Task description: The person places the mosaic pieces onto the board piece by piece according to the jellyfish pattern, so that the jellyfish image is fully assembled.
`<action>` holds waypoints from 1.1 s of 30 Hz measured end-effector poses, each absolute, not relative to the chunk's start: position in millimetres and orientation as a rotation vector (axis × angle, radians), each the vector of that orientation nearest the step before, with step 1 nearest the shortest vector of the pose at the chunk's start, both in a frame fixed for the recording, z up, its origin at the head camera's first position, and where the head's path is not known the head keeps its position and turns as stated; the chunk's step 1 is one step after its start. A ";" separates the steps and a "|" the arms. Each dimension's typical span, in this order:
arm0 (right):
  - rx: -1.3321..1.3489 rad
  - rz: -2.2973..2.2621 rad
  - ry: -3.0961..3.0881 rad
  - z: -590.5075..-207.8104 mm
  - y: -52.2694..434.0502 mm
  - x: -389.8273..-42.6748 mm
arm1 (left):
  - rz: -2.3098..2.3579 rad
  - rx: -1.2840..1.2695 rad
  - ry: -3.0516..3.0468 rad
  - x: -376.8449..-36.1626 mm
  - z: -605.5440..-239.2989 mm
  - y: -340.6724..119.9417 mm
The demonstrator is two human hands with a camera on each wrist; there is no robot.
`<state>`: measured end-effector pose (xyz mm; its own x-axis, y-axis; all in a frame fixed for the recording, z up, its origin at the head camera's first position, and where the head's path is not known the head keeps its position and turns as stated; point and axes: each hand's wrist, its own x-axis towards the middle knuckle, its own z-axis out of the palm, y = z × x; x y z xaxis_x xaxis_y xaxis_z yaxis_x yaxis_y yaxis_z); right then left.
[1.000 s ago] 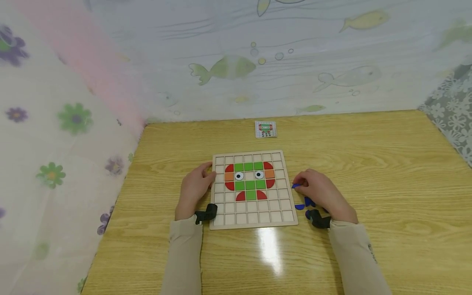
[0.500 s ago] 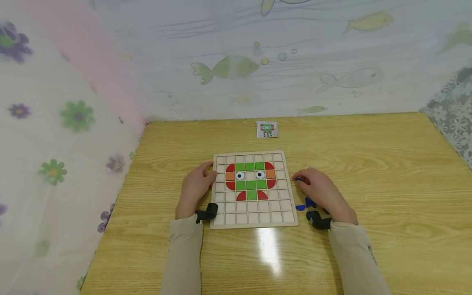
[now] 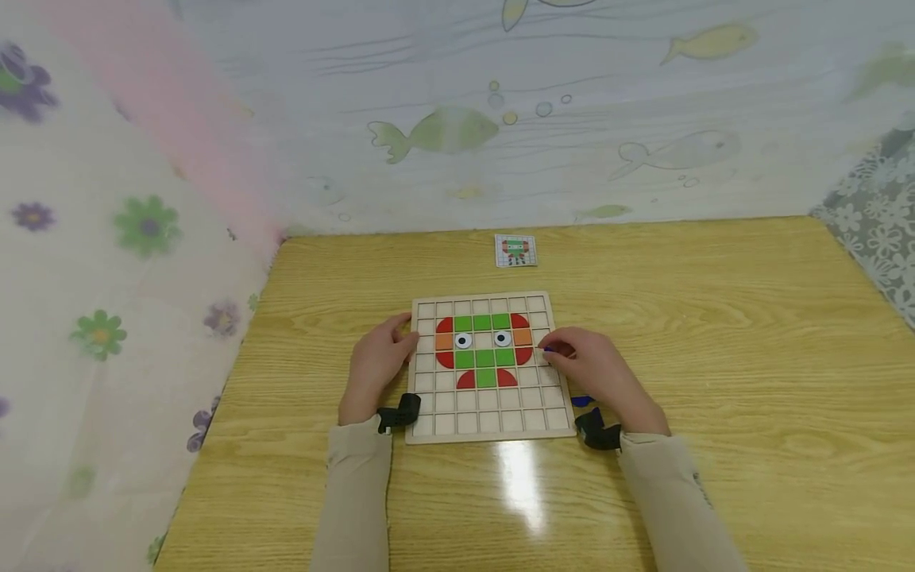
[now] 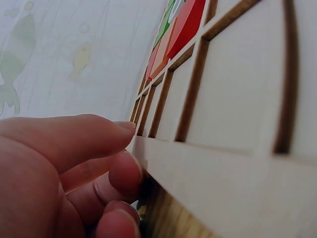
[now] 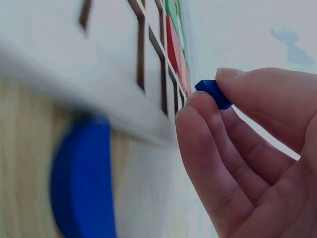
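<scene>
Right hand (image 3: 596,372): you're pinching a blue piece (image 5: 214,93) betw. thumb and fingertips, grasped at its edges only; it sits above the right side of the board (image 3: 493,429), just beside the red piece (image 3: 525,355).
Left hand (image 3: 377,364): fingers relaxed, holding nothing, tips pressed vs. the board's left edge, steadying it.
Risk 1: the grip on the blue piece looks shallow. If you tilt it going in, I'd expect it to catch on a grid rib and pop out of your fingers onto the surface (image 3: 715,318).
Risk 2: the cell beside the red piece is tight to filled ones. A knuckle or the piece corner could nudge the red or orange piece (image 3: 523,337) out of seat.
Risk 3: if the left hand eases off, a push from the right prob. slides the board leftward.
Risk 4: wrong cell or wrong rotation vs. the card (image 3: 515,250); its print is too small to read here, so check it.
Board contents: green squares (image 3: 482,322) in a top row, more green below, red quarter-rounds at the corners, orange at both sides, two eye pieces (image 3: 463,341), two red plus one green at the bottom. Outer cells and lower rows hold nothing.
Loose stock: another blue piece (image 3: 582,400) on the surface by the board's right edge, near your wrist. Not in any cell.
</scene>
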<state>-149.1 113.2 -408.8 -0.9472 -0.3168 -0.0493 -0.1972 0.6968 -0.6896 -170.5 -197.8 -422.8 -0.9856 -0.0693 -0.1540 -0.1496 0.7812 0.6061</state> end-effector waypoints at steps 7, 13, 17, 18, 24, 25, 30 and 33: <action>-0.532 -1.087 2.726 -411.3 93.3 -146.3 | 0.969 -0.174 2.846 -170.9 -421.0 -198.4; -0.622 -1.100 2.694 -414.8 73.6 -140.9 | 0.975 -0.167 2.842 -171.2 -419.8 -198.6; -0.650 -1.104 2.658 -415.7 61.9 -136.0 | 0.981 -0.181 2.835 -171.3 -421.0 -198.3; -0.653 -1.107 2.646 -415.7 59.5 -134.8 | 0.982 -0.184 2.834 -171.4 -421.5 -198.2; -0.661 -1.105 2.617 -415.2 44.5 -130.8 | 0.997 -0.177 2.831 -172.3 -422.9 -198.5; -0.660 -1.105 2.614 -415.3 41.6 -130.7 | 0.998 -0.175 2.830 -172.4 -423.0 -198.8; -0.657 -1.094 2.603 -416.8 28.2 -130.3 | 0.999 -0.171 2.831 -172.2 -424.3 -200.5; -0.677 -1.072 2.615 -416.7 23.2 -128.3 | 1.003 -0.161 2.833 -171.7 -424.3 -201.1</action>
